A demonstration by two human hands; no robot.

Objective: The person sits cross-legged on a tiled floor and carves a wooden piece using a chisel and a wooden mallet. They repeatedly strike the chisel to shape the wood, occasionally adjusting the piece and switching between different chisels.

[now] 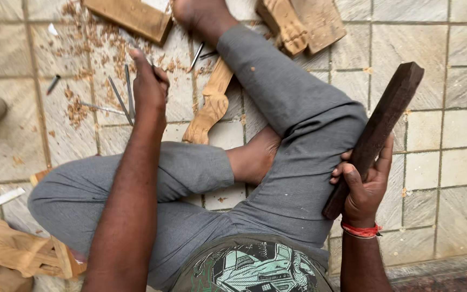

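The tiled floor (449,103) to the right lies bare, wide room for a hand to sweep out past the dark wooden mallet (377,135) the right hand (363,186) grips. On the left it is crowded: metal chisels (120,100) lie fanned beside the left hand (149,84), with wood shavings (79,108) strewn about them. The carved wooden leg (209,108) blocks the gap between the knees, and the crossed legs in grey trousers (293,103) fill the middle. Wooden blocks (131,16) and carved pieces (298,21) close off the far edge; pale carved wood (12,251) crowds the near left corner.
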